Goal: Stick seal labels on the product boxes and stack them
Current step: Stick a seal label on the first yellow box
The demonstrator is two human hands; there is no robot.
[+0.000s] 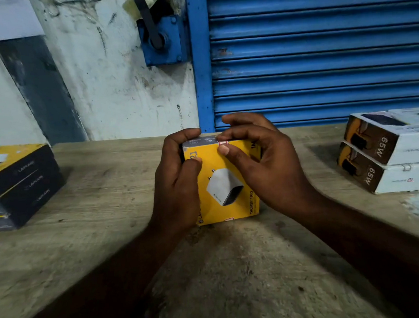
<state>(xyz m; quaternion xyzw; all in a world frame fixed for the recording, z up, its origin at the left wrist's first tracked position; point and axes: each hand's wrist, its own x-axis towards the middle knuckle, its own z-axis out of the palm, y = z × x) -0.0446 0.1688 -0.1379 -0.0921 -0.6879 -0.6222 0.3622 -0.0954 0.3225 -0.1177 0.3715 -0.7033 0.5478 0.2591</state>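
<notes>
The yellow box lies on the table between both grips, the left hand clasping its side and the right hand curled over its far edge, with the label under the thumb.

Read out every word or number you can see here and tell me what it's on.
"THUMBY TRIO": yellow box, along its right edge.
"LAPCARE": left stack, dark sides.
"65W": right stack, upside down.
Unreadable: small print on the yellow box's grey face and the right stack's white sides.
</notes>
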